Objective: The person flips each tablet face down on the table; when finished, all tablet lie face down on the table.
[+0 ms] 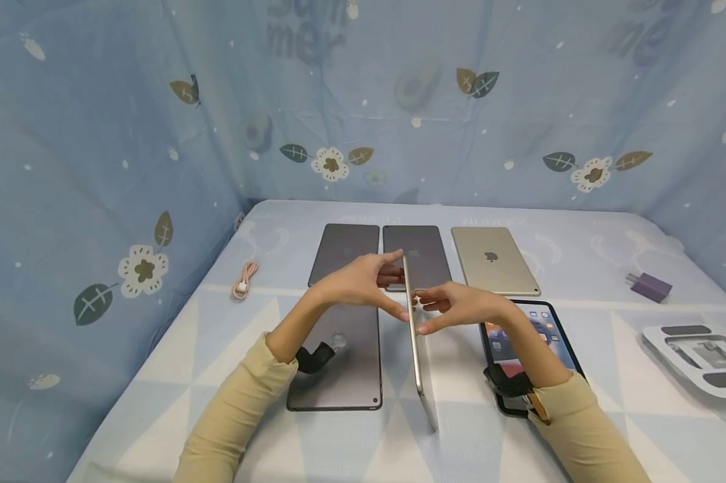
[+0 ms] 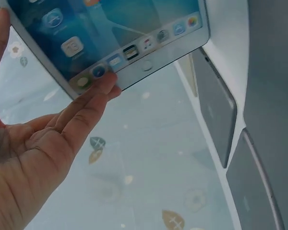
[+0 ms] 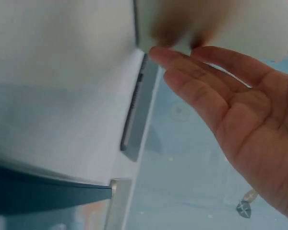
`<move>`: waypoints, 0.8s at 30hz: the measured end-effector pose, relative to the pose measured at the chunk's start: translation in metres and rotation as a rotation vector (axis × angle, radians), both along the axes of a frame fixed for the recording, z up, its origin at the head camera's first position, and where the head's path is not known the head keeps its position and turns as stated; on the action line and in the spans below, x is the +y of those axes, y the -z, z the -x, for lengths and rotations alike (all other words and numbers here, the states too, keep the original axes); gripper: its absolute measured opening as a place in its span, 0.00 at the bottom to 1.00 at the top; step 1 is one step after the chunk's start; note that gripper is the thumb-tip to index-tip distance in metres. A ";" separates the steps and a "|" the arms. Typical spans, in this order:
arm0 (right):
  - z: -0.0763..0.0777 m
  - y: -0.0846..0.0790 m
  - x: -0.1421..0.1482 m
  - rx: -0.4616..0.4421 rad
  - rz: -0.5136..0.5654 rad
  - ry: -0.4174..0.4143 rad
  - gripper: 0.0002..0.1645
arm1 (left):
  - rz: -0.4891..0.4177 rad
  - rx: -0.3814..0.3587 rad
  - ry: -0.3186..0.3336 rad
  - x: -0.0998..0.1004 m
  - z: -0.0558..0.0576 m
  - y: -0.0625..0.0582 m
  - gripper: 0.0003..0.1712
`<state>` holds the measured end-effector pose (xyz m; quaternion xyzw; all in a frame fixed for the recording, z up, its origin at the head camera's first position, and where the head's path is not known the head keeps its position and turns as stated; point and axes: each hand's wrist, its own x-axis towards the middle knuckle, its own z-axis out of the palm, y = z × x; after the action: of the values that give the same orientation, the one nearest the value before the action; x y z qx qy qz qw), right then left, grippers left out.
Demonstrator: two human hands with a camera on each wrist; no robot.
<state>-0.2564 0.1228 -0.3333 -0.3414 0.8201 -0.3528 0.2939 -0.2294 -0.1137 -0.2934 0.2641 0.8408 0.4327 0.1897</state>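
Note:
A white-fronted tablet (image 1: pixel 412 335) stands on edge between my hands, seen edge-on from the head. Its lit screen, with app icons and a round home button (image 2: pixel 147 65), faces my left hand (image 1: pixel 359 282). That hand holds the tablet, thumb at one edge and fingertips at the home-button end. On the other side, my right hand (image 1: pixel 459 305) touches the pale back (image 3: pixel 259 28) with its fingertips, fingers nearly straight. A large grey tablet (image 1: pixel 345 362) lies face down below my left wrist. Below my right forearm is a black-rimmed tablet (image 1: pixel 550 329), its screen lit.
Two dark grey tablets (image 1: pixel 345 248) and a gold tablet (image 1: pixel 492 258) lie face down in a back row. A coiled pink cable (image 1: pixel 243 280) is at the left. At the right are a purple plug adapter (image 1: pixel 651 287) and a white stand (image 1: pixel 701 355). Patterned cloth (image 1: pixel 363 134) hangs behind.

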 end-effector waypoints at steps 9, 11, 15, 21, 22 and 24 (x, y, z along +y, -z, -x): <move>0.001 0.010 -0.004 0.006 -0.025 -0.023 0.51 | 0.022 -0.010 0.040 -0.012 0.003 -0.004 0.63; 0.000 0.010 -0.006 0.020 -0.027 -0.022 0.52 | 0.037 -0.017 0.051 -0.015 0.003 -0.005 0.63; -0.001 0.011 -0.008 0.081 -0.031 -0.035 0.52 | 0.072 -0.008 0.070 -0.020 0.003 -0.006 0.63; -0.004 0.011 -0.012 0.195 -0.083 -0.034 0.47 | 0.115 0.018 0.090 -0.024 0.003 -0.008 0.63; -0.004 0.010 -0.012 0.203 -0.090 -0.032 0.47 | 0.125 0.028 0.091 -0.025 0.003 -0.009 0.63; -0.005 0.010 -0.012 0.214 -0.106 -0.027 0.47 | 0.145 0.061 0.098 -0.025 0.003 -0.009 0.60</move>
<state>-0.2515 0.1105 -0.3437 -0.3723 0.8597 -0.2662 0.2271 -0.2324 -0.1391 -0.2843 0.3034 0.8615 0.3526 0.2037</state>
